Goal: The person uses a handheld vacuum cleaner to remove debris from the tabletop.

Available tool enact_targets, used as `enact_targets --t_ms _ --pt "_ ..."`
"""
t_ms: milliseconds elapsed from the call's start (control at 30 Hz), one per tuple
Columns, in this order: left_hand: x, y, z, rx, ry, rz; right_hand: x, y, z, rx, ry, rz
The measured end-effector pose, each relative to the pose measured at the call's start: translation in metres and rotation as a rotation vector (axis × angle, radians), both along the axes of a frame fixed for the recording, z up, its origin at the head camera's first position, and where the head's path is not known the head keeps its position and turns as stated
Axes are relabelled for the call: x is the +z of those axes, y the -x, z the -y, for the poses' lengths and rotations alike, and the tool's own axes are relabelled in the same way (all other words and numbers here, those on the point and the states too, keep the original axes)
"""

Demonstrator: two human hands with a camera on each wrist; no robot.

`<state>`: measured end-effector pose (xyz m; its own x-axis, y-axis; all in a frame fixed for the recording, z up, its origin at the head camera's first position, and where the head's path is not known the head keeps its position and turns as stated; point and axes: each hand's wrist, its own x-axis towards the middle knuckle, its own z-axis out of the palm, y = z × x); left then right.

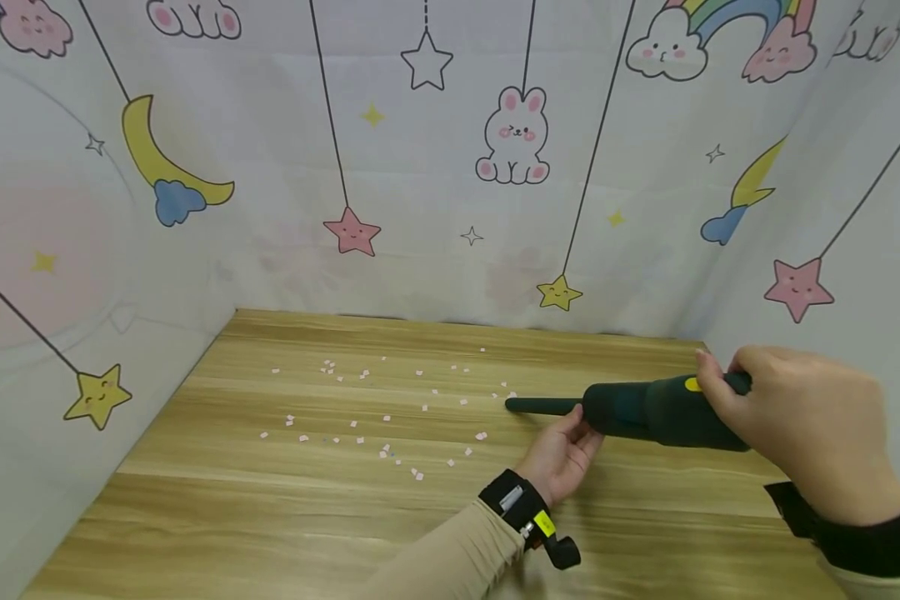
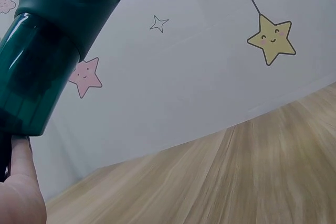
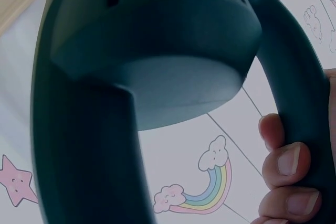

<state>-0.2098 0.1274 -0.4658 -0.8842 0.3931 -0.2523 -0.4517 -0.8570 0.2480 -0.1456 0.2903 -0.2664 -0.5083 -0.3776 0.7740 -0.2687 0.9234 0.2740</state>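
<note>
A dark green handheld vacuum cleaner (image 1: pixel 663 412) with a long narrow nozzle (image 1: pixel 543 406) is held over the right part of the table, the nozzle pointing left. My right hand (image 1: pixel 810 417) grips its rear handle. In the right wrist view the fingers (image 3: pixel 289 166) curl round the looped handle (image 3: pixel 302 66). My left hand (image 1: pixel 558 458) holds the front end from below, thumb and fingers at the nozzle's base. The left wrist view has a digit of the left hand (image 2: pixel 23 192) against the front rim of the vacuum's body (image 2: pixel 37 66). Small white paper scraps (image 1: pixel 360 440) lie scattered left of the nozzle tip.
The wood-grain table (image 1: pixel 270 508) is bordered at the back and both sides by white cloth (image 1: pixel 420 267) printed with stars, moons and rabbits. A dark wrist strap with a small camera (image 1: pixel 562 552) sits on the left wrist. Another strap (image 1: pixel 862 533) is round the right wrist.
</note>
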Motion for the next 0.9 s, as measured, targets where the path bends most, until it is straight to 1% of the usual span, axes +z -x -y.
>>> enact_targets --t_ms 67,233,400,567,700,900 --pt "-0.001 0.001 0.000 0.003 0.006 0.007 -0.001 0.001 0.002 0.011 0.021 -0.009" --pt "-0.001 0.002 0.001 0.007 0.020 0.017 -0.001 0.000 0.004 0.019 0.028 -0.019" --pt "-0.002 0.001 0.000 0.004 0.016 0.029 -0.002 -0.002 0.002 0.008 0.031 -0.017" --pt "-0.003 -0.003 -0.002 -0.006 0.005 0.025 -0.005 -0.005 -0.006 -0.016 0.019 -0.005" --pt "-0.002 -0.004 -0.002 -0.017 0.016 0.025 -0.008 -0.006 -0.006 0.006 0.063 -0.036" --pt "-0.001 -0.002 -0.001 -0.011 0.021 0.023 -0.010 -0.006 -0.003 0.006 0.075 -0.052"
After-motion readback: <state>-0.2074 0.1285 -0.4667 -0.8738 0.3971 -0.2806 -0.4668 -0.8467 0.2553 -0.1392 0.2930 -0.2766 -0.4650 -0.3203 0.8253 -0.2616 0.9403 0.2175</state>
